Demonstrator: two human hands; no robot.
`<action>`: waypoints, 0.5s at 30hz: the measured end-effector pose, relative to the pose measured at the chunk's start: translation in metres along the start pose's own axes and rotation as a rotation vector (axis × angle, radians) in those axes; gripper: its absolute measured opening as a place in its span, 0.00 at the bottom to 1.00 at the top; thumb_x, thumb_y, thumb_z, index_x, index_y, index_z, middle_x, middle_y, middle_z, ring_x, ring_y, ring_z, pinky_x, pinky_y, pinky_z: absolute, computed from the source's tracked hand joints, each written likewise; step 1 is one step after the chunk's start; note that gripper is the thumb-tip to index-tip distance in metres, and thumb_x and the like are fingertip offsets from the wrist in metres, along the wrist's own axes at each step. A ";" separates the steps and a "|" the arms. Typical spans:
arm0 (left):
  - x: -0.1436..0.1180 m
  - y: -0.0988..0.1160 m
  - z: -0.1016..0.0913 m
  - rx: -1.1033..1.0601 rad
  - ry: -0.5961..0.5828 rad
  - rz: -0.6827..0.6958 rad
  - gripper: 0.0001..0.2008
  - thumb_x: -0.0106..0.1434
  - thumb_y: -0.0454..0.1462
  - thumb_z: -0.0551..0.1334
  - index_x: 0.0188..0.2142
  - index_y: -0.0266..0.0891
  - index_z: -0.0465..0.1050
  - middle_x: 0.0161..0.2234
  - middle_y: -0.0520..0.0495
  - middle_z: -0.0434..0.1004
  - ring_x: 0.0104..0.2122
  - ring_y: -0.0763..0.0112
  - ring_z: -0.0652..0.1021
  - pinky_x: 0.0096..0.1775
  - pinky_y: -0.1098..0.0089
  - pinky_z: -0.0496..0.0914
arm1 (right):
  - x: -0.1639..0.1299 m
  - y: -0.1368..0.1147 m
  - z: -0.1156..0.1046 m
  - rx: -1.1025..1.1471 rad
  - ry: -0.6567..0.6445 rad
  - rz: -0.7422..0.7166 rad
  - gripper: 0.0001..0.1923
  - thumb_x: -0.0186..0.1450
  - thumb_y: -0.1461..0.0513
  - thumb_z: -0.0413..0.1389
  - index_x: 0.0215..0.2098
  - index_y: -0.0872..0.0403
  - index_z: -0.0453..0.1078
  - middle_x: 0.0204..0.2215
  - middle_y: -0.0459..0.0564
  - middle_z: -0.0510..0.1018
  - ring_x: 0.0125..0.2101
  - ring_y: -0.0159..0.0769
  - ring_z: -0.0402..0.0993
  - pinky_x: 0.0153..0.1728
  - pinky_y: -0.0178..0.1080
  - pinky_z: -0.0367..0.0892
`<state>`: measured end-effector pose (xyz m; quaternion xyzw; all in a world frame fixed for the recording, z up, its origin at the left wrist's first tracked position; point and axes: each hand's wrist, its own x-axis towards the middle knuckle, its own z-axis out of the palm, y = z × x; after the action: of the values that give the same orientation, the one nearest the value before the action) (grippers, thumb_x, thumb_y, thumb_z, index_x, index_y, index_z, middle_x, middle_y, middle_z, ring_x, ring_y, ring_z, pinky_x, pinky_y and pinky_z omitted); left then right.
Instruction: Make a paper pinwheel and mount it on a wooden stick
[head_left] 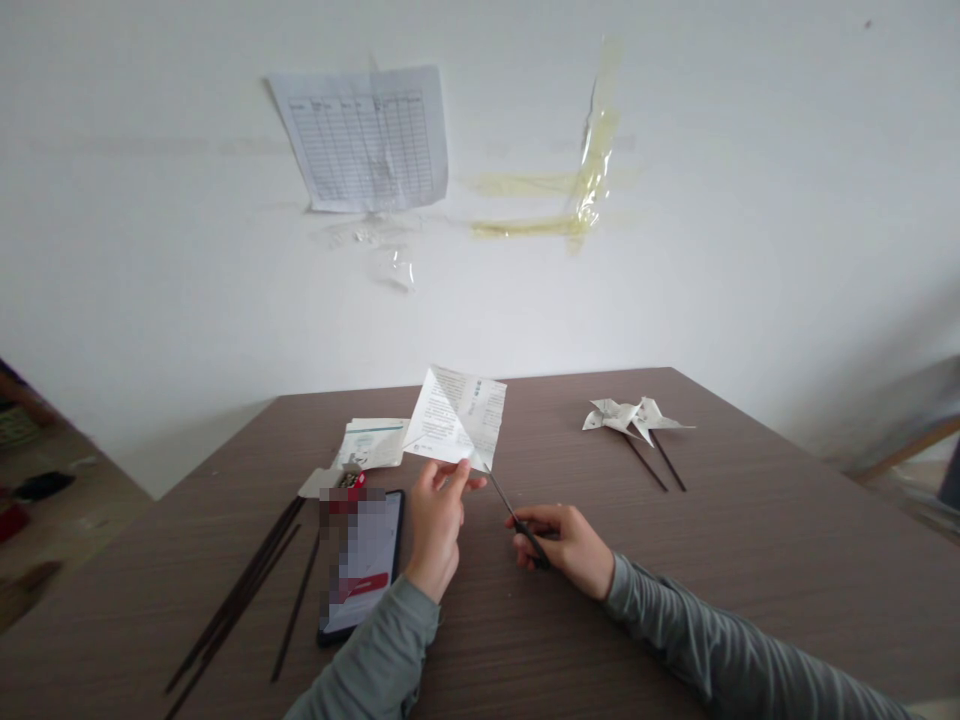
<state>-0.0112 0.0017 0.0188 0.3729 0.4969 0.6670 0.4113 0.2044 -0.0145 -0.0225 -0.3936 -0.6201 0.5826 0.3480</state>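
Note:
My left hand (pixel 437 520) pinches the lower corner of a square sheet of printed paper (pixel 456 418) and holds it up above the brown table (pixel 750 560). The paper shows diagonal fold creases. My right hand (pixel 566 545) grips a pair of scissors (pixel 514 515) by the handles. Their thin blades point up and left, and the tips meet the paper's lower corner by my left fingers. Both sleeves are grey-green.
A phone (pixel 364 562) lies left of my left arm, with several dark thin sticks (pixel 244 590) beside it. Loose printed papers (pixel 373 443) lie behind it. Two paper pinwheels on sticks (pixel 636 420) rest at the far right. A wall stands behind the table.

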 end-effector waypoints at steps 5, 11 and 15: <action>-0.001 0.003 -0.001 0.007 -0.013 -0.003 0.30 0.51 0.57 0.88 0.34 0.45 0.76 0.36 0.46 0.90 0.31 0.56 0.93 0.20 0.77 0.55 | -0.001 -0.004 0.000 -0.022 0.001 -0.018 0.42 0.62 0.25 0.81 0.47 0.51 0.90 0.30 0.50 0.91 0.30 0.43 0.83 0.43 0.50 0.83; -0.002 0.005 0.000 -0.002 -0.008 -0.012 0.30 0.50 0.57 0.89 0.36 0.44 0.79 0.36 0.45 0.90 0.30 0.56 0.92 0.20 0.76 0.55 | 0.000 -0.004 0.000 -0.027 0.004 -0.030 0.41 0.63 0.25 0.80 0.47 0.51 0.90 0.30 0.50 0.90 0.30 0.44 0.83 0.42 0.49 0.82; -0.003 0.006 0.002 -0.005 -0.002 -0.006 0.30 0.49 0.57 0.89 0.36 0.44 0.80 0.33 0.47 0.90 0.27 0.60 0.89 0.20 0.76 0.55 | 0.001 -0.001 0.000 -0.009 0.003 -0.027 0.41 0.62 0.26 0.81 0.47 0.51 0.90 0.30 0.50 0.89 0.30 0.43 0.82 0.42 0.49 0.83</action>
<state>-0.0099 -0.0010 0.0251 0.3709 0.4957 0.6668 0.4148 0.2042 -0.0138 -0.0215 -0.3876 -0.6275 0.5744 0.3552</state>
